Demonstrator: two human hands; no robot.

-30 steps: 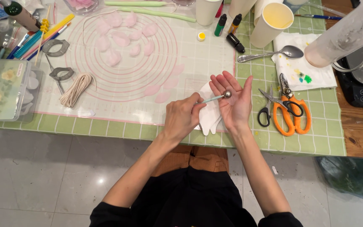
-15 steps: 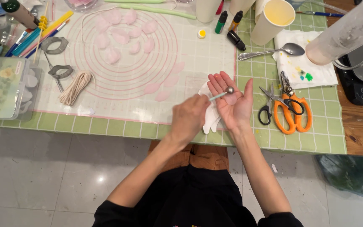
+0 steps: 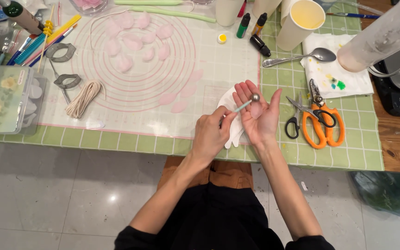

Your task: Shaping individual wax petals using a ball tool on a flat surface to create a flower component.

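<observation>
My left hand (image 3: 209, 134) fingers grip the ball tool (image 3: 245, 104); right hand (image 3: 258, 113) lies open, cradling a pink petal (image 3: 256, 110) under the ball.

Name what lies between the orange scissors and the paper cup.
In the head view, a metal spoon lies between the orange scissors and the paper cup, resting partly on a stained white napkin.
</observation>
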